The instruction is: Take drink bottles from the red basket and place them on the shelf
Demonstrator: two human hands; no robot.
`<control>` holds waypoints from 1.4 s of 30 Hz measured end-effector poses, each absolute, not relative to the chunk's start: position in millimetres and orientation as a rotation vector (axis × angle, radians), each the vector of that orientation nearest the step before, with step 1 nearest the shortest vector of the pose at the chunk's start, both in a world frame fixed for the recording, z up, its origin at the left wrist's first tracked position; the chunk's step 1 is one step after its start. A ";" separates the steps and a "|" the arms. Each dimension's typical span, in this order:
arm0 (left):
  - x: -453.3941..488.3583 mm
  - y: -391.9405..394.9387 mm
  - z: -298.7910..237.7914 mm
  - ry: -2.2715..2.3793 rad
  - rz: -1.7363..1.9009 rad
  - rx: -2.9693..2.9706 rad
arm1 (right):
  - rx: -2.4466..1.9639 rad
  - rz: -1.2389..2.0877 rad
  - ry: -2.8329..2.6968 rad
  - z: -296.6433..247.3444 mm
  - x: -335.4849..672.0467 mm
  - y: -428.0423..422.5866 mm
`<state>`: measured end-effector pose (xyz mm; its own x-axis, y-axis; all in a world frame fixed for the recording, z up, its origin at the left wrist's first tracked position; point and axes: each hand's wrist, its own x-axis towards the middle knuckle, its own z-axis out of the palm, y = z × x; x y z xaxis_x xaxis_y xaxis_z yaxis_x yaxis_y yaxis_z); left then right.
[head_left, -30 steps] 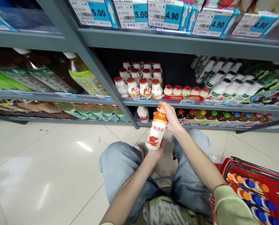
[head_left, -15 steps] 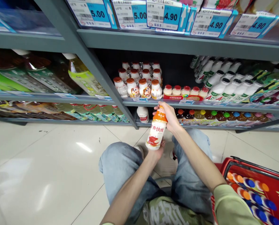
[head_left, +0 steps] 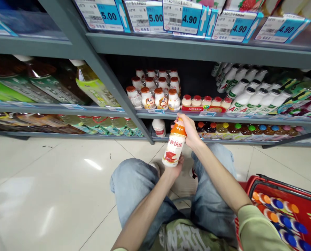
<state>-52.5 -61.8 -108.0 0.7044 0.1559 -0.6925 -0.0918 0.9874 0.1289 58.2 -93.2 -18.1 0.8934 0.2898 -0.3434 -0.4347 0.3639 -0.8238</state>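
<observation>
Between my knees, a white drink bottle (head_left: 174, 148) with an orange top band and red lettering is held tilted, its label facing me. My right hand (head_left: 188, 129) is closed round its upper end and hides the cap. From beneath, my left hand (head_left: 175, 169) grips the lower part, its fingers mostly behind the bottle. Just left of the bottle's top, a white bottle (head_left: 159, 128) stands on the lowest shelf.
A red basket (head_left: 251, 184) with several orange- and blue-capped bottles (head_left: 284, 220) sits at my right. Ahead, the shelf (head_left: 197, 47) holds small red-capped bottles (head_left: 159, 99) and white bottles with black caps (head_left: 242, 94). Coloured-cap bottles (head_left: 235, 128) line the lowest level.
</observation>
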 end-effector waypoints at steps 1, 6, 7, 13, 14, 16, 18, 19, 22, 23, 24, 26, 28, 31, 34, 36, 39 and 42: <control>-52.5 -61.8 -108.4 0.778 0.138 0.083 | -1.105 0.467 0.150 -17.6 57.8 -93.1; -51.9 -61.5 -108.6 0.772 0.130 0.062 | -1.090 0.461 0.147 -15.3 55.8 -93.2; -52.0 -61.6 -107.8 0.767 0.122 0.057 | -1.087 0.460 0.146 -15.0 55.9 -93.4; -56.0 -61.4 -97.5 0.669 -0.066 0.027 | -1.091 0.477 0.147 -12.9 64.5 -100.0; -57.4 -61.0 -95.5 0.645 -0.119 0.032 | -1.090 0.483 0.145 -11.9 66.7 -102.4; -60.7 -59.8 -92.3 0.598 -0.233 0.059 | -1.076 0.495 0.148 -9.1 70.8 -108.0; -63.8 -58.4 -90.4 0.555 -0.323 0.103 | -1.052 0.499 0.162 -5.8 73.7 -114.2; -65.1 -57.8 -90.2 0.529 -0.359 0.129 | -1.037 0.500 0.168 -4.3 74.6 -117.4; -66.8 -57.6 -91.8 0.474 -0.430 0.209 | -1.010 0.498 0.184 -2.3 75.9 -125.7; -66.8 -58.3 -92.9 0.475 -0.433 0.233 | -1.007 0.499 0.185 -2.6 76.1 -127.8; -66.5 -59.3 -94.2 0.484 -0.422 0.253 | -1.003 0.501 0.184 -3.2 76.2 -129.5; -65.8 -62.0 -96.6 0.504 -0.381 0.275 | -0.994 0.499 0.177 -5.4 76.4 -131.7; -65.3 -64.7 -98.3 0.512 -0.333 0.274 | -0.991 0.496 0.183 -7.8 76.6 -132.3; -65.3 -66.9 -98.9 0.517 -0.283 0.262 | -1.002 0.490 0.219 -11.0 76.8 -131.3; -65.7 -66.9 -97.9 0.533 -0.246 0.280 | -1.003 0.482 0.242 -13.3 77.0 -129.6; -65.9 -66.4 -97.3 0.538 -0.229 0.294 | -0.998 0.478 0.249 -14.4 77.0 -128.5; -66.3 -65.6 -97.4 0.528 -0.222 0.300 | -0.993 0.478 0.260 -15.5 76.7 -127.0; -66.7 -64.8 -97.4 0.526 -0.225 0.292 | -0.989 0.471 0.281 -16.2 76.5 -125.8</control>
